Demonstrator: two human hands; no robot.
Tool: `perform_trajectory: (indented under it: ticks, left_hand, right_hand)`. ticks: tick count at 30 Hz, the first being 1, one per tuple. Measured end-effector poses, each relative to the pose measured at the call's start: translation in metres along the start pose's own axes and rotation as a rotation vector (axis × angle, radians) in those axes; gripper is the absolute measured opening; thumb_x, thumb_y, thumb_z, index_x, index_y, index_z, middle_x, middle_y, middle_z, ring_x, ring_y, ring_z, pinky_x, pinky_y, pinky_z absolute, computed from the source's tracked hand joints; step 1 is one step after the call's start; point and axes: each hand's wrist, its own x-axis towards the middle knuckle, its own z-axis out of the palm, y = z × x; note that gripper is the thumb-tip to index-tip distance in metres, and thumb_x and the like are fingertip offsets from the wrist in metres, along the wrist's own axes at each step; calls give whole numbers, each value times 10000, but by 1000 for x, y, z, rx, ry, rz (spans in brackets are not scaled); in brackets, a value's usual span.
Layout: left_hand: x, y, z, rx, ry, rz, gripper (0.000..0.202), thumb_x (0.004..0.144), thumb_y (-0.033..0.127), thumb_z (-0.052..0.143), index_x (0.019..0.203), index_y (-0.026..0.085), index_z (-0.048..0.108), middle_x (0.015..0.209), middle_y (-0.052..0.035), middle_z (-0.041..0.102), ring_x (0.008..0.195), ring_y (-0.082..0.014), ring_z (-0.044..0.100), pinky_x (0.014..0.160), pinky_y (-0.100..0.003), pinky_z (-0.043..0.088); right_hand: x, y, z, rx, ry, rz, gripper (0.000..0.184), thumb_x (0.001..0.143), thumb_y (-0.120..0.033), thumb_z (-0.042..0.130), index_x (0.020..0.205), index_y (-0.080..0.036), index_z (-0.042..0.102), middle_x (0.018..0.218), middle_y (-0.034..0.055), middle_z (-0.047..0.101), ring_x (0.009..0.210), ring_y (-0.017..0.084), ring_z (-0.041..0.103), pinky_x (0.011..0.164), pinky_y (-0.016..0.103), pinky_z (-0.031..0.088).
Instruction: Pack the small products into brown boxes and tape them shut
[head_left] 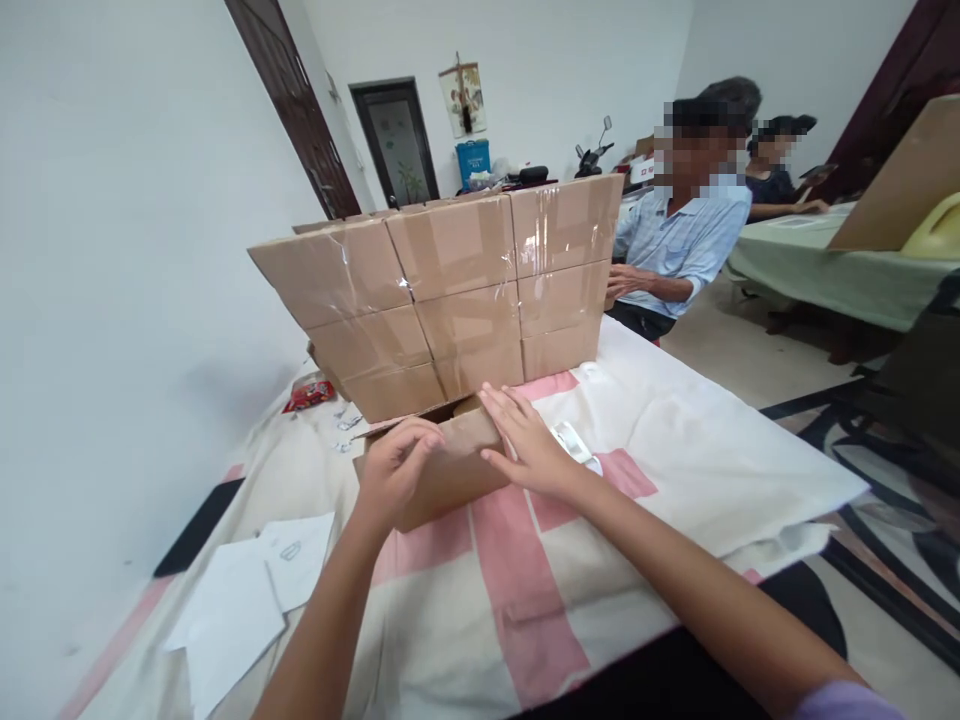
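A small cardboard box (454, 475) stands on the cloth-covered table in front of me, with a dark gap showing along its top and a flap raised at the far side. At its left end, my left hand (399, 462) has curled fingers and thumb closed on the upper edge. My right hand (526, 440) lies against the top right corner, fingers stretched out and thumb apart on the near face. Just behind rises a wall of stacked cardboard boxes (469, 245) with shiny clear tape across them. What is inside the small box is hidden.
White paper sheets (232, 600) lie at the left, near a red packet (309, 393). A white tape roll (574, 443) is right of the box. A person in a light shirt (679, 240) stands beyond the stack; another sits behind a green-covered table (817, 270).
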Motion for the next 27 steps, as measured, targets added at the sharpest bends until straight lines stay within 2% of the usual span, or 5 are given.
perform_trajectory:
  ticks: [6, 13, 20, 23, 27]
  left_hand:
    - [35, -20, -17, 77, -284, -207, 296, 954, 470, 592, 849, 232, 731, 968, -39, 737, 926, -202, 678, 877, -331, 500]
    - [65, -39, 0, -26, -552, -405, 359, 843, 550, 668, 822, 197, 736, 1277, -88, 659, 1015, -219, 658, 921, -366, 524]
    - [67, -59, 7, 74, -500, -412, 337, 761, 506, 754, 852, 182, 729, 1408, -132, 551, 1293, -298, 566, 1152, -450, 402]
    - [65, -66, 8, 94, -493, -387, 495, 792, 493, 731, 1191, 203, 699, 1488, -129, 511, 1373, -294, 512, 1184, -441, 373]
    - [64, -70, 14, 109, -494, -412, 898, 855, 448, 684, 1631, 275, 267, 1496, -113, 545, 1408, -275, 485, 1203, -466, 332]
  right_hand:
    - [28, 15, 31, 92, 2, 73, 487, 1024, -401, 535, 1475, -217, 549, 1510, 118, 547, 1476, 338, 381, 1209, 571, 338]
    - [19, 11, 36, 167, 16, 87, 510, 1031, -430, 538, 1490, -209, 529, 1520, 102, 542, 1452, 326, 390, 1186, 572, 377]
    - [19, 12, 37, 149, 29, 102, 523, 1026, -419, 555, 1494, -186, 530, 1508, 102, 560, 1427, 337, 385, 1165, 583, 400]
    - [18, 11, 37, 148, 30, 90, 506, 1024, -406, 566, 1474, -176, 549, 1502, 103, 566, 1416, 324, 404, 1178, 564, 392]
    - [17, 9, 36, 175, 28, 93, 502, 1028, -390, 559, 1478, -168, 538, 1537, 122, 524, 1430, 317, 412, 1185, 558, 384]
